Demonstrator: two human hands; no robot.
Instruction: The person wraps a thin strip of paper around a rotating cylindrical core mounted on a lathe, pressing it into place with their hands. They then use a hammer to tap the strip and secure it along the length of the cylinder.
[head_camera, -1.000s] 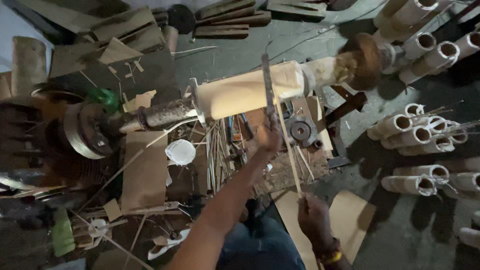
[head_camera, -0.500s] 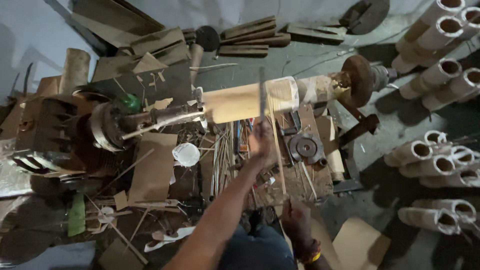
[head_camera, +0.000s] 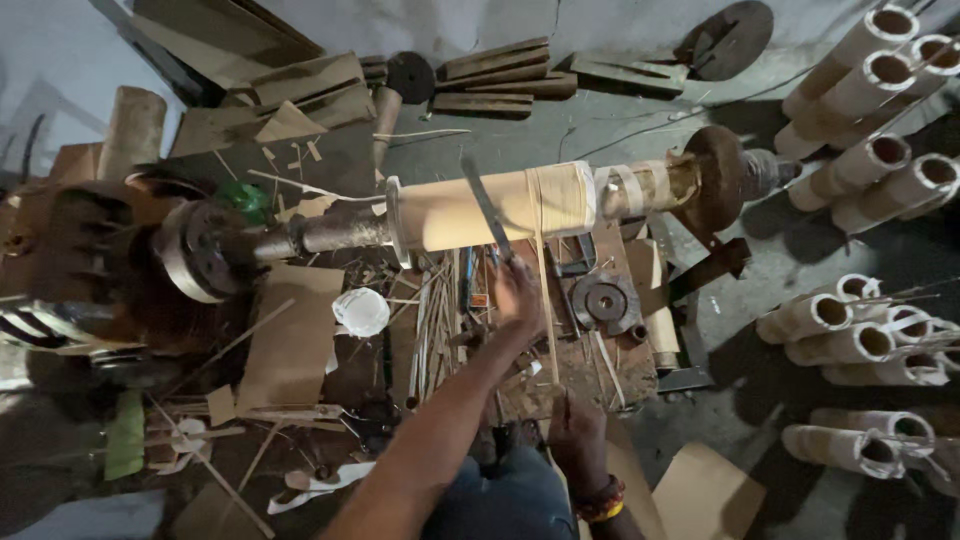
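One cardboard tube on the spindle, two hands on it

Our left hand (head_camera: 517, 292) gripped one long blade (head_camera: 487, 208) against the tube (head_camera: 490, 207), our right hand (head_camera: 578, 435) pinched one thin strip (head_camera: 543, 270) running up to it; we counted roughly twelve finished tubes (head_camera: 850, 310) on the floor right, scraps (head_camera: 290, 350) cluttering left.

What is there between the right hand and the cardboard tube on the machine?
In the head view, a thin pale strip runs from the right hand up to the cardboard tube, over tool-littered boards.
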